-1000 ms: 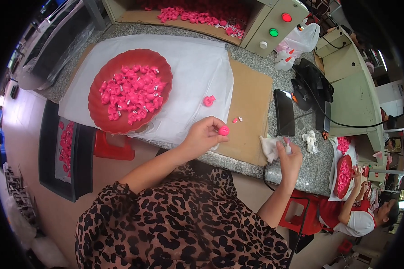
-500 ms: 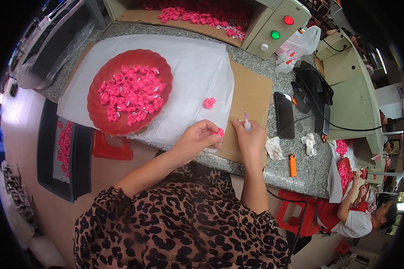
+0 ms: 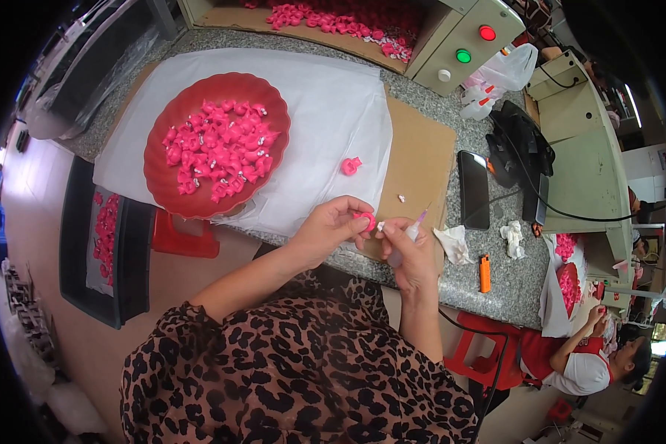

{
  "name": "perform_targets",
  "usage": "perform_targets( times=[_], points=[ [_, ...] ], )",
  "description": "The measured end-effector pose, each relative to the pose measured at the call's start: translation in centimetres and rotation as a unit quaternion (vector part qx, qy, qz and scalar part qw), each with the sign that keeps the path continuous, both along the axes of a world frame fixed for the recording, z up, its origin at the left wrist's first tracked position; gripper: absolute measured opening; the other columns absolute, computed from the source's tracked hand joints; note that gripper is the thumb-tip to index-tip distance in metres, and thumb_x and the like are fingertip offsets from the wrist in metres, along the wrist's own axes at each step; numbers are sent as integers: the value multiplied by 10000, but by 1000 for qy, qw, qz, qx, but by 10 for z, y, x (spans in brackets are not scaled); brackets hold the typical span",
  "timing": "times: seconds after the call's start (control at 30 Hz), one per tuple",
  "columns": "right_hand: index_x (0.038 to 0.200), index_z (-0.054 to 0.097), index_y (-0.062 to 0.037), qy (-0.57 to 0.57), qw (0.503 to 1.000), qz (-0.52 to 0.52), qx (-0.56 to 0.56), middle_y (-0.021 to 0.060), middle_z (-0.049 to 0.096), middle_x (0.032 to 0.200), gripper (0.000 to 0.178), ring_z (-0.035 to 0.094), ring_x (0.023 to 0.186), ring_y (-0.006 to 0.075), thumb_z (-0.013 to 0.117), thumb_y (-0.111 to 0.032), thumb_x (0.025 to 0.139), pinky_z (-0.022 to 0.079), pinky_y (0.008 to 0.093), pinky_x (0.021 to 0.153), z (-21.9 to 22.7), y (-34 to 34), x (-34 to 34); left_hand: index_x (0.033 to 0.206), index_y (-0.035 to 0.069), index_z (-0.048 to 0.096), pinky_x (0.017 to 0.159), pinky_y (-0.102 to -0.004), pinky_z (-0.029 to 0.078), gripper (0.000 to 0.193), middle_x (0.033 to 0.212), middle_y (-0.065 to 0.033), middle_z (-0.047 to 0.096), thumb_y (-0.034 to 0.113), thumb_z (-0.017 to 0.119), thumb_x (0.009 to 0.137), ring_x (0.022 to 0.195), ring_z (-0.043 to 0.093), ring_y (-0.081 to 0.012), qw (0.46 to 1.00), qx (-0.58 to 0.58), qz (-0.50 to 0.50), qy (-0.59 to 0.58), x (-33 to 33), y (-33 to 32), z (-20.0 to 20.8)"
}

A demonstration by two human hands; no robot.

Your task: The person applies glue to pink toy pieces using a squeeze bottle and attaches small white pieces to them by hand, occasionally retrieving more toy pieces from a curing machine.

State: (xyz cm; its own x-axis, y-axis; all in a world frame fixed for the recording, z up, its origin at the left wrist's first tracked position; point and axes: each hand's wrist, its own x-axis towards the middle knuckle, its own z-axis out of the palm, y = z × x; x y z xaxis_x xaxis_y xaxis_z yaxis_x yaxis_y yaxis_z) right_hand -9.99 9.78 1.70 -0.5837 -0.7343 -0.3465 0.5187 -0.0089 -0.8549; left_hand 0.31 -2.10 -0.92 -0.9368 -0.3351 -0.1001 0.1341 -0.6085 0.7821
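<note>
Closing the gap between left hand (image 3: 331, 226) and right hand (image 3: 411, 255)

Half a second ago, the right hand was farther up the tan cardboard sheet (image 3: 422, 148); now it is just beside the left near the centre of the frame. Its thumb and forefinger pinch a tiny white bit (image 3: 380, 227), with a slim translucent bottle with a purple needle tip (image 3: 412, 233) held in the same hand. The left hand pinches a small, rounded, glossy pink piece (image 3: 366, 221). That seems to put bit and piece in position to meet; contact is too small to tell. Another tiny white fragment (image 3: 401, 198) lies on the cardboard, and a scalloped dark-red dish (image 3: 192, 92) of pink pieces fills the upper left.
</note>
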Motion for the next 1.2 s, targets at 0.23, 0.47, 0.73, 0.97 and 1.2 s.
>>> perform_targets(
  times=[0.23,0.47,0.73,0.97,1.2],
  points=[
    [797,564,-12,18,1000,-1,-7,65,588,694,101,462,512,62,614,-80,743,359,175,464,-5,2,3,978,-16,472,582,-223,449,194,799,-62,547,98,511,825,682,521,-102,1000,-23,-6,-1,0,2,-2],
    [807,555,-16,41,999,14,16,58,585,686,118,467,510,63,621,-86,738,353,172,451,-6,2,4,964,-9,479,584,-220,453,161,774,-59,544,79,497,830,659,526,-99,999,-34,-3,-1,2,4,-2],
    [931,508,4,18,999,19,35,77,588,713,241,486,519,73,620,-94,742,351,172,433,-8,-7,3,931,-17,473,585,-234,471,129,829,-104,565,43,500,820,685,553,-121,999,-36,31,2,-1,6,-10],
    [920,536,14,-52,997,56,-8,57,570,693,211,470,511,76,607,-94,754,363,179,449,-2,0,-2,994,-8,466,547,-210,455,190,820,-75,549,35,503,812,676,530,-104,996,-71,46,-18,-4,9,-2],
    [932,538,8,-67,997,21,-30,39,554,691,205,450,506,64,586,-110,771,367,194,448,-4,3,1,1105,57,439,427,-144,275,239,845,15,498,135,378,888,502,354,-22,994,-89,-67,-23,-3,8,20]
  ],
)
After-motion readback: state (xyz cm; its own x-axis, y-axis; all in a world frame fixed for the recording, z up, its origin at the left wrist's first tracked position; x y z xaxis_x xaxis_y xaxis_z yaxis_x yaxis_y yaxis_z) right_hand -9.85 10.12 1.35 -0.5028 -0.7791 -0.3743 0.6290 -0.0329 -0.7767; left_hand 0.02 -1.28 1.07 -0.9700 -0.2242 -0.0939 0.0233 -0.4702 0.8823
